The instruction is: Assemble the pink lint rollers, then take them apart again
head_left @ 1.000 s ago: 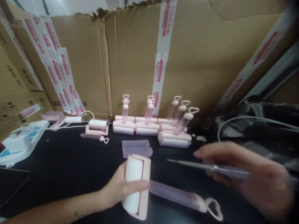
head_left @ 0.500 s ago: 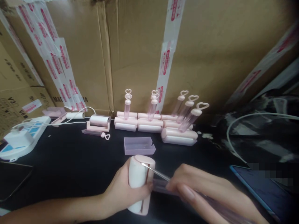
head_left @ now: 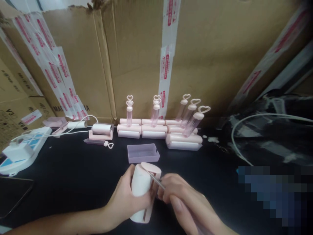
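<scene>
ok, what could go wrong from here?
The thin metal tool in the right hand might skid off the pink-and-white roller and jab the left hand gripping it.
With the tip at or very near the roller's pink end, it may scratch the surface.
The roller could twist under side pressure if the left hand's grip loosens.

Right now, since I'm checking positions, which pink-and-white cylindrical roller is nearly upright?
The roller in the left hand; the other rollers behind it all lie on their sides.
</scene>
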A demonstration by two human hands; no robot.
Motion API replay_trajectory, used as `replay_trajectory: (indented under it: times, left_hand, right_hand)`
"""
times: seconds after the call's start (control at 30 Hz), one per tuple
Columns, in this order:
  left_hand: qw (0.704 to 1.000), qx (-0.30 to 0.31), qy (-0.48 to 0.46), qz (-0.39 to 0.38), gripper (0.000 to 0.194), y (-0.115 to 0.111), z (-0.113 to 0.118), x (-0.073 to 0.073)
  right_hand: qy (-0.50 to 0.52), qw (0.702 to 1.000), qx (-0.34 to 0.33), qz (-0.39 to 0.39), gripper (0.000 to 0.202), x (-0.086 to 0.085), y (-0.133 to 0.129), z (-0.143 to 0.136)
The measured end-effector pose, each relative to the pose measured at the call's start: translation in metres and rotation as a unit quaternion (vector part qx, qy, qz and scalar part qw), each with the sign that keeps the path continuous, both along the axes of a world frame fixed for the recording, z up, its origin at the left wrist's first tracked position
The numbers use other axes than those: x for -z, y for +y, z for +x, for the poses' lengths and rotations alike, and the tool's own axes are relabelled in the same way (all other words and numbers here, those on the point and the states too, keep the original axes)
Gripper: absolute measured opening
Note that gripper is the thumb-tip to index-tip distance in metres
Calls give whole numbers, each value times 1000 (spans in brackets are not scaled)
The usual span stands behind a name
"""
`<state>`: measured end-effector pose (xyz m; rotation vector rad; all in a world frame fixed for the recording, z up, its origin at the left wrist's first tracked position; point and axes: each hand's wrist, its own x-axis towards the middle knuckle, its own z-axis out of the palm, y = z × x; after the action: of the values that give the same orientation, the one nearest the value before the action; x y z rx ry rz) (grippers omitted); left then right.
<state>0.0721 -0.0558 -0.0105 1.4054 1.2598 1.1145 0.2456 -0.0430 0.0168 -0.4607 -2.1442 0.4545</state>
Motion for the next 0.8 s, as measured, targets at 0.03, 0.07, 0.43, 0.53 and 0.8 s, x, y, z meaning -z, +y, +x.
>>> replay_trajectory:
  times: [0.03,0.07,0.43,0.53,0.8]
  left_hand:
    - [1000,-3,-8,2,34,1,0,0]
    - [1000,-8,-16,3,34,1,0,0]
    - [991,-24,-129,-9,45,7,-9,-13]
    - [996,-72,10,59,41,16,-18,-22]
    - [899,-33,398,181,47,42,-36,-61]
  right_hand:
    - [-1,1000,0,22,15,1,1,0]
    - [-4,999,2,36,16,1,1,0]
    - [-113,985,123,39,15,23,25,4]
    - [-81,985,149,-6,12,19,34,6]
    - [97,971,54,-213,16,-32,44,15]
